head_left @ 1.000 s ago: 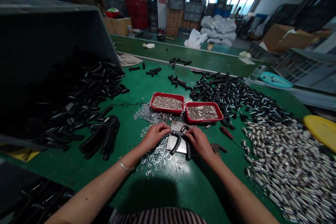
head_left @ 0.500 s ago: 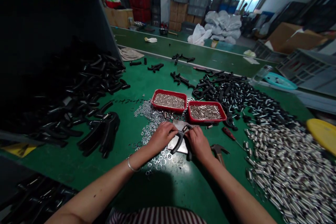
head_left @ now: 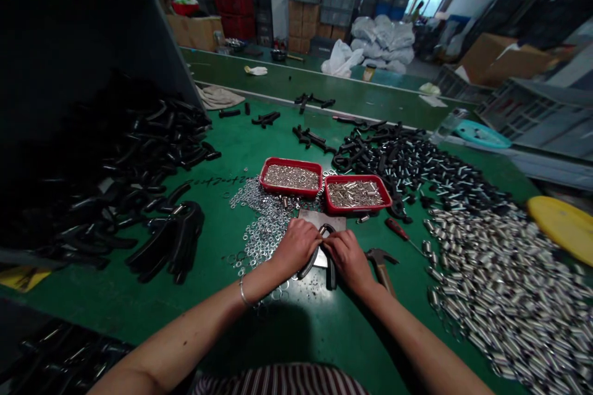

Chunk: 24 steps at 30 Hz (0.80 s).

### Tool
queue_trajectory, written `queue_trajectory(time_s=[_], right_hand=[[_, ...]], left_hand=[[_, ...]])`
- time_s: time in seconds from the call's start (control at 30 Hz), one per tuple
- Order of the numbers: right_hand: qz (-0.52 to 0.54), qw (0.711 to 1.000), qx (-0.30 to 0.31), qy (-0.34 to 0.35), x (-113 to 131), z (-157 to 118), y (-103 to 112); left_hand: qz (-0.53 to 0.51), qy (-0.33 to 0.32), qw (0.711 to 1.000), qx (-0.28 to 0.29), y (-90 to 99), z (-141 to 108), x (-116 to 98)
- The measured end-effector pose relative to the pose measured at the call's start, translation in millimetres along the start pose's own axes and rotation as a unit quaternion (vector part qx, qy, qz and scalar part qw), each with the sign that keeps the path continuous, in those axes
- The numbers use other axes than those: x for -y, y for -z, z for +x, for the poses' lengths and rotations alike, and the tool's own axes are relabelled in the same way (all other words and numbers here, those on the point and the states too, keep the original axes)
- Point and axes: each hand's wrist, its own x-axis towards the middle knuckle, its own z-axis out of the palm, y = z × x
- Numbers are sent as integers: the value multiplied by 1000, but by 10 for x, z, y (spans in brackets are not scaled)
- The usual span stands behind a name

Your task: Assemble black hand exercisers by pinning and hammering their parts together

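Observation:
My left hand (head_left: 297, 248) and my right hand (head_left: 348, 255) meet over a black two-legged handle piece (head_left: 330, 275). Fingers of both hands are pinched at its upper part, near the bend, with fingertips almost touching. Its two legs spread toward me, the left one partly covered by my left hand. Underneath is a flat metal plate (head_left: 311, 216) on the green table. Whether a small part sits between my fingertips is hidden. A hammer (head_left: 382, 266) lies close to my right wrist, and loose metal rings (head_left: 264, 228) are scattered left of the plate.
Two red trays, one with tiny metal parts (head_left: 291, 194) and one with pins (head_left: 359, 209), stand beyond the plate. At right are a screwdriver (head_left: 398, 229), heaped springs (head_left: 504, 284) and black parts (head_left: 393, 154). Black handles (head_left: 180, 241) lie left, by a large grey bin (head_left: 171, 31).
My left hand has moved in over the handle piece, closer to my right hand. The piece's legs have turned slightly on the plate. The whole view has shifted a little.

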Motion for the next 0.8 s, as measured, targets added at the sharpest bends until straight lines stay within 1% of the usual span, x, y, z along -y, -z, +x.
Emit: queue_trajectory(time_s=[0.1,0.23,0.27,0.37,0.43,0.5,0.57,0.63,0.67,0.7,0.77,0.8], right_hand=[[24,1000,2,-14,34,-40,55],[3,998,55,1,75,-146,113],[4,998,59,-5,76,-188,128],[12,997,26,-72,51,-366,209],[-7,993,5,-115,17,-540,301],[-49,989,7,-141,-24,-756,418],[-90,980,24,-179,-68,-987,546],[-88,964,50,-248,-107,-1183,677],[-57,952,69,-294,-120,-1250,743],[-4,935,93,-343,-124,-1292,810],[142,882,137,-427,-91,-1294,941],[211,855,145,-451,-51,-1260,1002]], left_hand=[[35,-17,999,-13,-50,-35,1],[97,-71,993,-7,-63,-70,6],[106,-82,991,-3,-55,-74,7],[118,-106,987,7,-15,-61,14],[124,-125,984,25,18,-35,24],[126,-142,980,51,46,-19,36],[106,-144,982,68,65,-35,45],[54,-114,990,67,74,-81,45],[18,-90,994,63,79,-106,46],[-19,-65,996,60,88,-124,51],[-79,-22,995,51,132,-110,95],[-96,-9,994,43,176,-67,145]])
